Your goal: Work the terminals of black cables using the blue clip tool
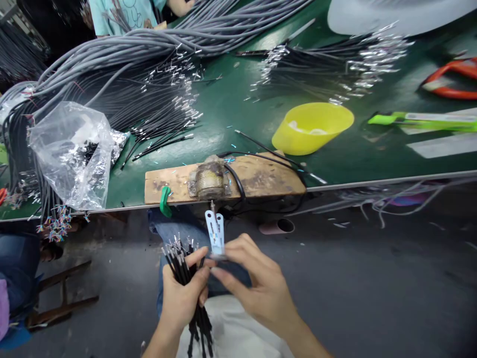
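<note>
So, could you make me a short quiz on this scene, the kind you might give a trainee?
1. Which of the worker's hands grips the bundle of black cables?
2. True or false: in this picture, the yellow container is left of the clear plastic bag.
3. What colour is the clip just below the round device on the wooden board?
A) red
B) light blue
C) yellow

Key:
1. The left hand.
2. False; it is to the right.
3. B
</note>
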A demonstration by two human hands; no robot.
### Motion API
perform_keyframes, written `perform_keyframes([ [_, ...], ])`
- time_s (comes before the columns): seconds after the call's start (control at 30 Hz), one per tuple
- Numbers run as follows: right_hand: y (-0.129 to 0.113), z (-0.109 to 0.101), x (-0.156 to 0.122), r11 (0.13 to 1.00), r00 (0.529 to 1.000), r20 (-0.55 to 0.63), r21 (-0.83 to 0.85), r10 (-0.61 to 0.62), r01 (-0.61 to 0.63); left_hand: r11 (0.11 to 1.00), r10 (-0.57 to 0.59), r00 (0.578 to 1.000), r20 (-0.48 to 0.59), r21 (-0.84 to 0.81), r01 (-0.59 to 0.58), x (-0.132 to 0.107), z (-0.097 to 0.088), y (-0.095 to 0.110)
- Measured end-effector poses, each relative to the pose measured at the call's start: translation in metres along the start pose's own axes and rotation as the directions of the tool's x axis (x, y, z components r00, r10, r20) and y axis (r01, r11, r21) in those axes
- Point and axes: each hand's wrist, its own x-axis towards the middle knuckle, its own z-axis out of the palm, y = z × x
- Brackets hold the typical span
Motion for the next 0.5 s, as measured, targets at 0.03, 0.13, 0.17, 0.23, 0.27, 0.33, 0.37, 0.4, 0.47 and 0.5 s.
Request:
perform_keyframes([
  [0.03,-0.003,0.001,0.001,0.997,0.997,0.073,-0.075,-0.026,0.032,1.000,-0.003,1.000,0.003,0.024,0.003,0.000,0.002,0.002],
  [0.13,-0.007,0.005,0.004,0.982,0.972,0.232,-0.170,-0.046,0.087,0.996,0.006,1.000,0.021,0.091,-0.008,0.000,0.006,0.002],
  [0.17,-0.007,0.006,0.004,0.983,0.967,0.249,-0.158,-0.051,0.093,0.993,0.022,1.000,0.000,0.119,-0.022,0.000,0.006,0.001],
  [0.23,-0.006,0.007,0.005,0.990,0.973,0.223,-0.112,-0.057,0.084,0.984,0.060,0.997,-0.052,0.171,-0.050,0.000,0.005,-0.003],
  [0.27,-0.005,0.007,0.004,0.994,0.980,0.191,-0.091,-0.049,0.067,0.982,0.068,0.995,-0.072,0.181,-0.054,0.000,0.004,-0.005],
  [0.33,-0.001,0.005,0.004,0.998,0.994,0.103,-0.050,-0.019,0.024,0.985,0.057,0.995,-0.084,0.165,-0.043,0.001,0.002,-0.009],
  [0.37,0.001,0.004,0.004,1.000,0.998,0.059,-0.026,0.004,-0.003,0.988,0.043,0.996,-0.076,0.148,-0.032,0.002,0.000,-0.010],
  [0.4,0.003,0.003,0.004,1.000,0.999,0.024,-0.001,0.031,-0.031,0.991,0.030,0.997,-0.073,0.130,-0.021,0.002,-0.001,-0.011],
  [0.47,0.006,0.003,0.004,0.997,0.997,-0.014,0.046,0.069,-0.069,0.995,0.020,0.997,-0.079,0.095,-0.012,0.003,-0.002,-0.013],
  [0.5,0.006,0.004,0.005,0.995,0.997,-0.022,0.062,0.075,-0.073,0.997,0.018,0.997,-0.077,0.078,-0.012,0.003,-0.002,-0.013],
])
